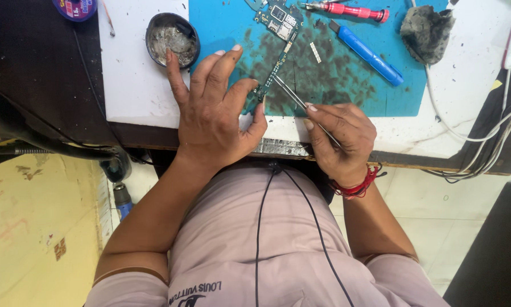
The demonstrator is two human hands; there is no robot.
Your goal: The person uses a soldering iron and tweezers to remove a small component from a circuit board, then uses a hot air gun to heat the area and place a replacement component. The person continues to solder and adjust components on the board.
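Note:
A long green circuit board point(278, 54) lies on a stained blue work mat point(346, 85). My left hand point(215, 111) rests flat on the mat's near left edge, its fingers spread, with thumb and finger pressing the board's near end. My right hand point(340, 139) grips thin metal tweezers point(298, 99); their tips touch the board's lower part beside my left fingers.
A round dark tin of grey flux paste point(173, 38) stands on the white board point(133, 79) left of the mat. A red-handled screwdriver point(352, 10), a blue tool point(366, 52) and a grey sponge point(427, 31) lie at the back. White cables point(483, 136) trail right.

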